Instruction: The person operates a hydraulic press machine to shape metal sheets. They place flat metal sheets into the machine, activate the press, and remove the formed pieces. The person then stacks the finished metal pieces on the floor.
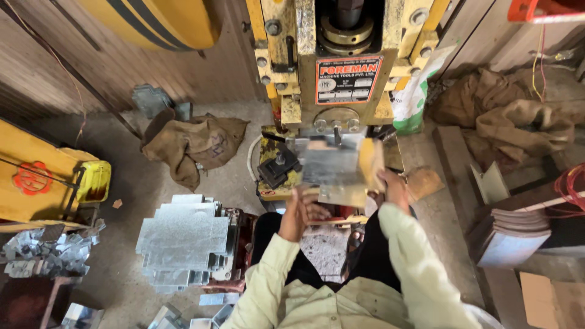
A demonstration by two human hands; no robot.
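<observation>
We see the right hand gripping the metal sheet at its 3 o'clock edge; the left hand is open at 7 o'clock. A red rectangular label sits at 12 o'clock

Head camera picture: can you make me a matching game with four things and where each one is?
Things:
1. metal sheet
2. stack of metal sheets
3. burlap sack
4. yellow can

Places:
A. far left, beside the yellow frame
B. on the floor left of the press
C. piled beside the person's left knee
D. under the press, by the right hand

Pairs: 1-D, 2-C, 3-B, 4-A
</observation>
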